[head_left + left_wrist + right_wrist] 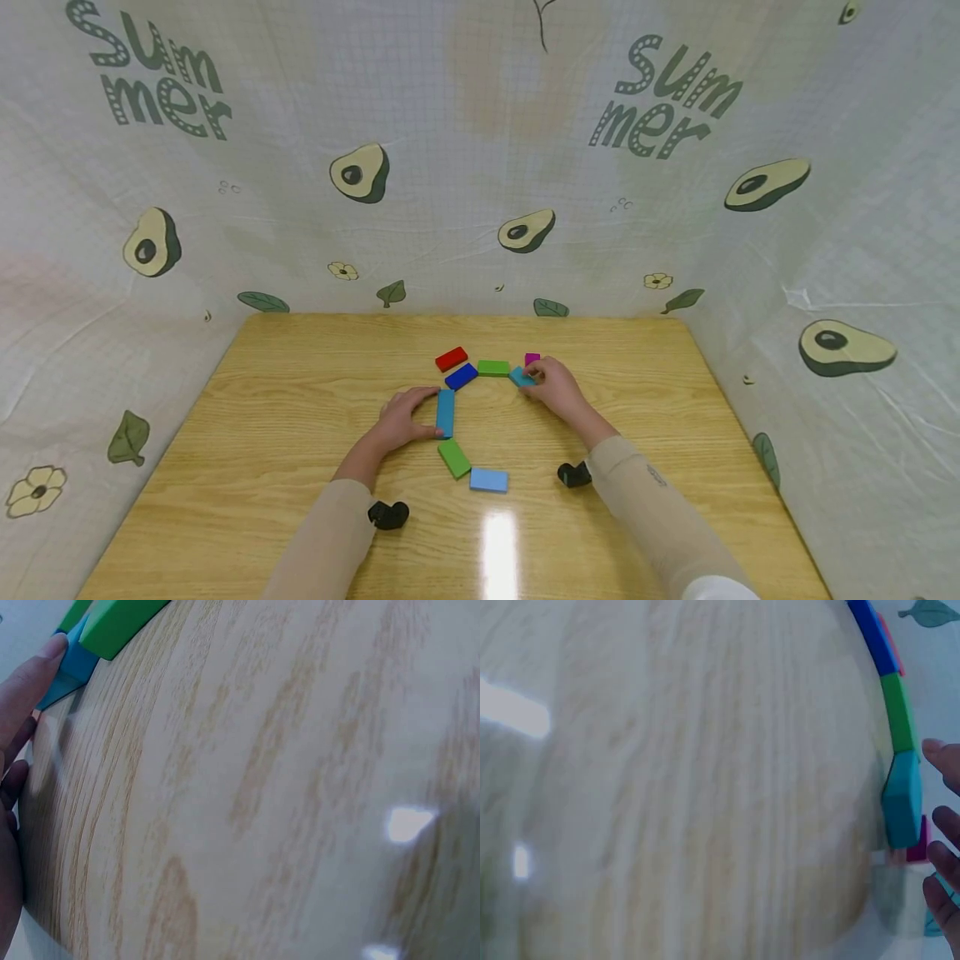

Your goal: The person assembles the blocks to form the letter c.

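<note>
Head: left hand (395,422) on long blue block (446,412); roomy tabletop (292,400) leftward, edge beyond.

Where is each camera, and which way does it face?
Head: head-worn, facing forward and down over the wooden table; left hand, right hand and beige sleeves show.
Left wrist: worn there, facing table, blue rectangular block upper left; left hand partly shows.
Right wrist: worn there, facing table; right hand partly shows.
Head and right wrist share the dark-blue rectangular block.

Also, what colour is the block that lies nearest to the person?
That block is light blue; the head view shows it best.
</note>
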The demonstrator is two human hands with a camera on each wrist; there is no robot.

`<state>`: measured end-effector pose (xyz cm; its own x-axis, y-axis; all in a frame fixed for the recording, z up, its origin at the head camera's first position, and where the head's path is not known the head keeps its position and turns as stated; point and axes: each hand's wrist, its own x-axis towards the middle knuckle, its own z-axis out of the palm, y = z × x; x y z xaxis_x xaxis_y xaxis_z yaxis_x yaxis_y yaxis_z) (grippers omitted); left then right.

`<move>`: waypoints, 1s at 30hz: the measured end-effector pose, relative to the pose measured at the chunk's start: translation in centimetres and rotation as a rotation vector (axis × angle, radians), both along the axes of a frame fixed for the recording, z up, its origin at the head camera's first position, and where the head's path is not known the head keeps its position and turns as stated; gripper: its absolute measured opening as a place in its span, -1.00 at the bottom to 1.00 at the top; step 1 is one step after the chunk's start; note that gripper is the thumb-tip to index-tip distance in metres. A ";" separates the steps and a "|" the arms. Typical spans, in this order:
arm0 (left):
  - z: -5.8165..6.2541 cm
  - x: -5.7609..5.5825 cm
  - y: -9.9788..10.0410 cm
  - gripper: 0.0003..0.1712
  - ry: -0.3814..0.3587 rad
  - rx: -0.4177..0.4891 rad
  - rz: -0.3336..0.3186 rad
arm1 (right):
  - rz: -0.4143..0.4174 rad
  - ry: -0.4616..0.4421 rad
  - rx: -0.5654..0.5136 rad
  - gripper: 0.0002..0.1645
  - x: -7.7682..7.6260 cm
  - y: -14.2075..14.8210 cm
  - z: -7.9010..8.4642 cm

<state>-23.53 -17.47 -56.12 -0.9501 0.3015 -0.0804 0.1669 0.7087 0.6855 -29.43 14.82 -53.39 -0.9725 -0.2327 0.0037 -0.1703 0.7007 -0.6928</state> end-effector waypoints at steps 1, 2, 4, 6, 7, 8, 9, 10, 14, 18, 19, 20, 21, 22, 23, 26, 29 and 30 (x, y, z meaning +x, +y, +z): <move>0.0 0.0 0.0 -0.02 -0.001 0.001 0.000 | 0.007 0.001 0.006 -0.67 -0.1 -0.3 0.3; 0.0 0.0 -0.1 -0.02 -0.001 0.001 0.000 | 0.017 0.005 0.011 -0.66 -0.2 -0.6 0.6; 0.0 0.0 -0.1 -0.02 -0.003 0.004 0.001 | 0.036 0.010 0.014 -0.64 -0.5 -1.3 1.2; -0.1 0.0 -0.2 -0.02 -0.006 0.003 0.001 | 0.051 0.015 0.023 -0.63 -0.8 -2.0 1.7; -0.1 0.0 -0.2 -0.02 -0.002 0.002 0.000 | 0.059 0.018 0.028 -0.63 -1.0 -2.3 1.9; -0.1 0.0 -0.2 -0.02 0.001 0.003 -0.001 | 0.064 0.019 0.032 -0.63 -1.2 -2.7 2.1; -0.2 0.0 -0.2 -0.02 0.005 0.005 -0.002 | 0.068 0.019 0.035 -0.63 -1.4 -3.0 2.2; -0.2 0.0 -0.2 -0.02 0.008 0.007 -0.002 | 0.076 0.022 0.042 -0.62 -1.6 -3.4 2.3; -0.2 0.0 -0.2 -0.03 0.012 0.008 -0.003 | 0.108 0.024 0.056 -0.60 -2.3 -4.8 2.8; -0.2 -0.1 -0.2 -0.03 0.008 -0.004 -0.003 | 0.151 0.032 0.087 -0.61 -3.2 -6.2 3.1; -0.2 -0.1 -0.2 -0.03 0.008 -0.006 -0.003 | 0.161 0.038 0.097 -0.61 -3.4 -6.6 3.2; -0.2 -0.1 -0.2 -0.03 0.008 -0.007 -0.003 | 0.169 0.045 0.111 -0.62 -3.6 -6.9 3.3; -0.2 -0.1 -0.2 -0.03 0.007 -0.010 -0.003 | 0.175 0.049 0.123 -0.63 -3.8 -7.3 3.3; -0.2 -0.1 -0.2 -0.03 0.007 -0.011 -0.004 | 0.181 0.052 0.130 -0.63 -3.9 -7.6 3.5; -0.1 0.0 -0.2 -0.03 0.006 -0.008 -0.004 | 0.186 0.053 0.138 -0.64 -4.1 -8.0 3.5; 0.1 0.0 -0.2 -0.03 0.004 -0.008 -0.006 | 0.206 0.054 0.177 -0.65 -4.5 -8.9 3.6; 0.3 0.1 -0.2 -0.02 0.006 -0.003 -0.008 | 0.229 0.046 0.184 -0.63 -4.7 -9.8 3.7; 0.3 0.1 -0.1 -0.03 0.010 -0.003 -0.008 | 0.238 0.042 0.183 -0.62 -4.8 -10.0 3.8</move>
<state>-23.41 -17.61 -55.81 -0.9484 0.3087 -0.0720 0.1791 0.7093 0.6818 -34.25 4.78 -49.63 -0.8903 -0.4549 -0.0204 -0.3708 0.7503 -0.5473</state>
